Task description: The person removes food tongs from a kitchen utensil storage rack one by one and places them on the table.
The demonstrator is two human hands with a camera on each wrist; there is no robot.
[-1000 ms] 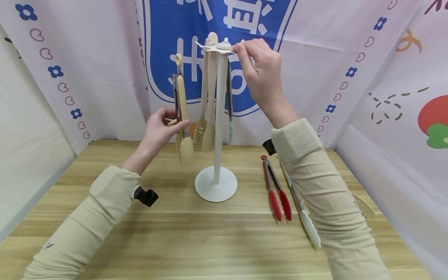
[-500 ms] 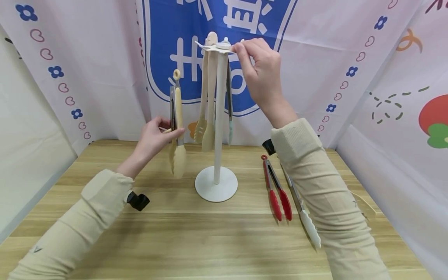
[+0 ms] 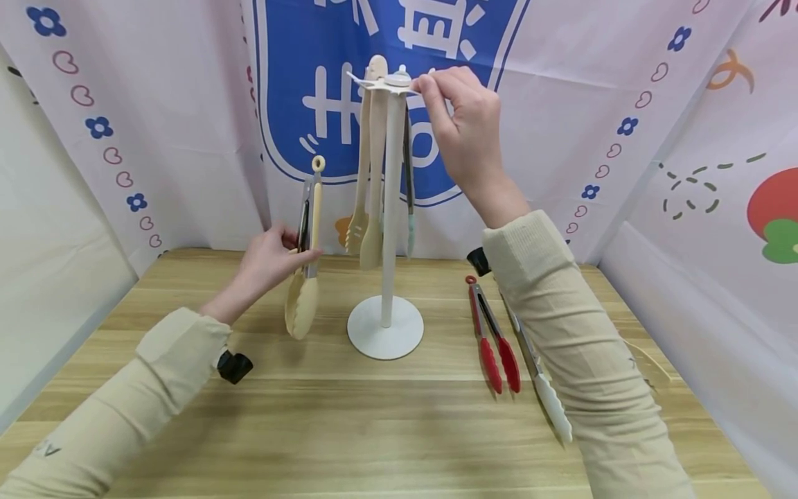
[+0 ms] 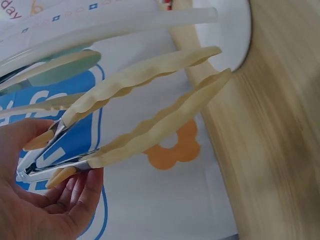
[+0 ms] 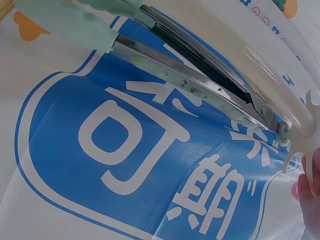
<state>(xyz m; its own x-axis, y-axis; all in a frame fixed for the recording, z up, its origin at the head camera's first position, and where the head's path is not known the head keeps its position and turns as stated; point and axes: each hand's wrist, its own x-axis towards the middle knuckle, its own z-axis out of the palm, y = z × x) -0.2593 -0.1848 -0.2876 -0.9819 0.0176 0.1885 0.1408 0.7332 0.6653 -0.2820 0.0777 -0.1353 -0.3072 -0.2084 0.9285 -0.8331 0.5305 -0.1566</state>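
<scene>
Cream-headed tongs (image 3: 304,308) hang heads-down in my left hand (image 3: 264,267), left of the white stand (image 3: 388,222). Thumb and fingers grip the two arms from opposite sides; in the left wrist view the scalloped heads (image 4: 165,122) are spread slightly apart. My right hand (image 3: 463,118) pinches the edge of the stand's hooked top (image 3: 374,85). From that top hang mint-headed tongs (image 5: 80,30), seen close in the right wrist view, and long beige utensils, one with a slotted head (image 3: 358,232) and one plain (image 3: 371,242).
The stand's round base (image 3: 385,343) sits on the wooden table (image 3: 349,430). Red tongs (image 3: 508,364) and white-headed tongs (image 3: 551,409) lie to its right. A thin beige piece (image 3: 651,360) shows partly behind the right sleeve. A printed cloth (image 3: 561,104) hangs behind.
My left hand has lowered the cream tongs and drawn them a little left, farther from the stand, their heads now tilted toward me. My right hand has stayed at the stand's top.
</scene>
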